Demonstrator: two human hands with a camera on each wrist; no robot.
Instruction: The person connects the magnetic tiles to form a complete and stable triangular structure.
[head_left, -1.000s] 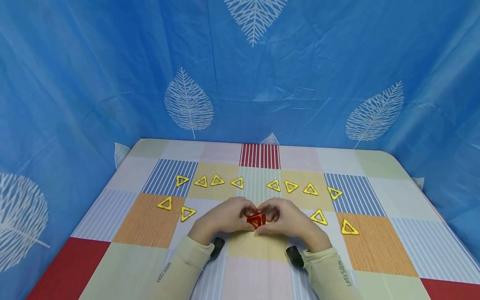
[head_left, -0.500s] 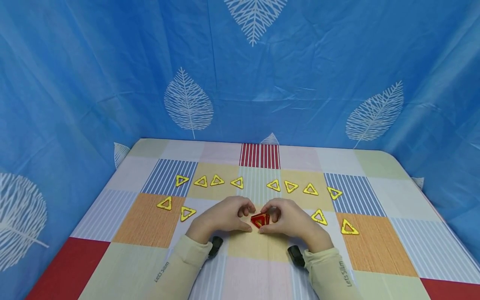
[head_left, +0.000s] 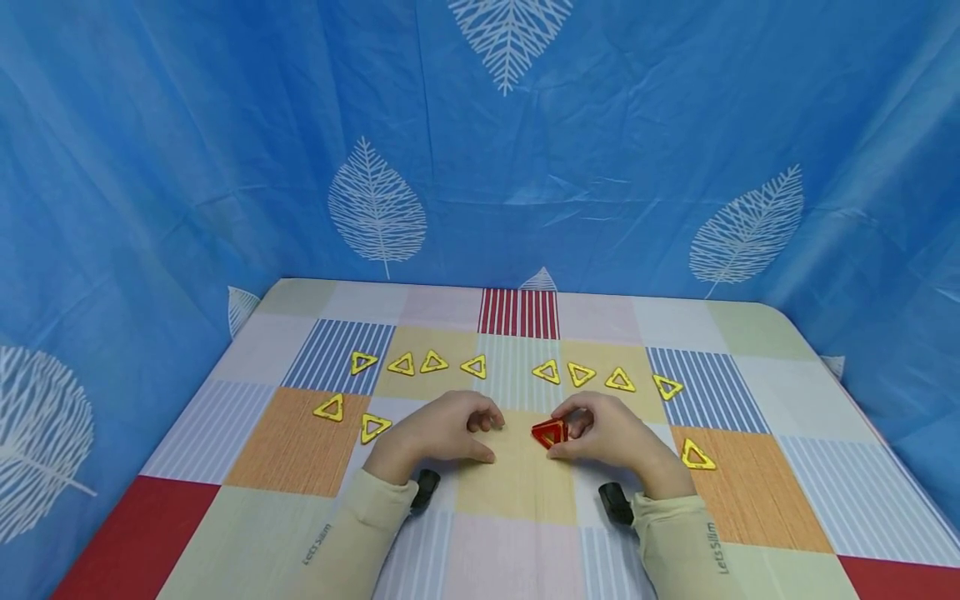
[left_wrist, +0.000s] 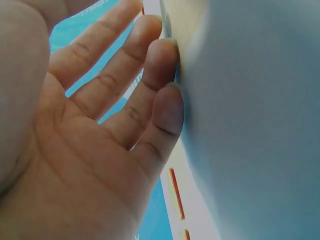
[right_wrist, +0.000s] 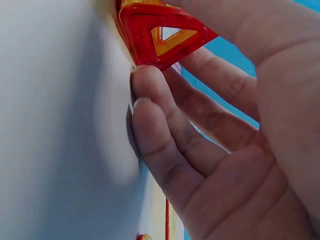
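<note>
My right hand (head_left: 607,433) pinches a small stack of triangular frame tiles (head_left: 550,432) between thumb and fingers. In the right wrist view the front tile is red (right_wrist: 142,37), with orange showing through its triangular opening. My left hand (head_left: 453,425) holds nothing. Its fingers are loosely bent, and in the left wrist view its fingertips (left_wrist: 167,107) lie right at the tabletop. A gap of bare cloth separates the two hands. The thumb covers part of the red tile in the right wrist view.
Several yellow triangle tiles lie in an arc beyond the hands, among them one at the left (head_left: 330,407), one near the left hand (head_left: 374,427) and one at the far right (head_left: 698,454). A blue leaf-print curtain (head_left: 480,208) hangs behind the patchwork-patterned table (head_left: 510,550).
My left hand has let go of the tile stack and drawn slightly left. The right hand has carried the stack to the right, now covering a yellow triangle that showed beside it.
</note>
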